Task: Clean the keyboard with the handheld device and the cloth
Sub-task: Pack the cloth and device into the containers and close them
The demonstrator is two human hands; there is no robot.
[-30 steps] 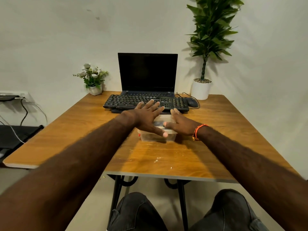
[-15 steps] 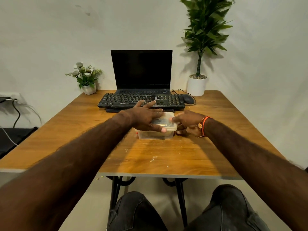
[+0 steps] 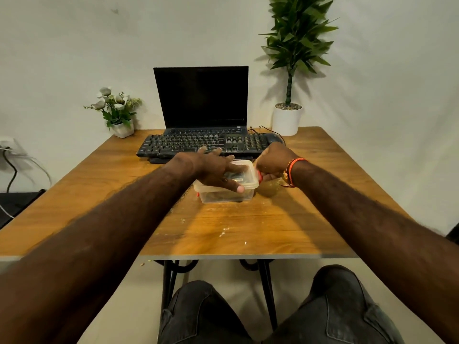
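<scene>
Under the left hand (image 3: 218, 170) sits a clear plastic box (image 3: 227, 192) with its lid on. The fingers are spread and lie flat on top of the lid, so this hand presses down and grips nothing. The thumb reaches to the near edge of the lid.

Just to the right of that hand is the right hand (image 3: 272, 161). Its fingers are curled in at the right end of the box, where a small red clip (image 3: 260, 175) shows. It looks like the hand is pinching the clip, but the fingertips are hidden, so that cannot be told for sure. A band of orange thread (image 3: 293, 167) is tied round this wrist.

Something dark lies inside the box, under the left hand. It is too blurry to tell what it is.

Just past both hands is the black keyboard (image 3: 206, 144), lying flat on the wooden worktop (image 3: 248, 232). The box stands between the person and the keyboard. Behind the keyboard is an open laptop (image 3: 201, 98) with a dark screen. Past the right hand, beside the keyboard's end, is a black mouse (image 3: 274, 139). Farther back on that side stands a tall green plant (image 3: 293, 45) in a white pot. Far past the left hand, off to its left, is a small pot of flowers (image 3: 116, 110). Pale crumbs (image 3: 223, 232) lie on the worktop nearer than the hands.
</scene>
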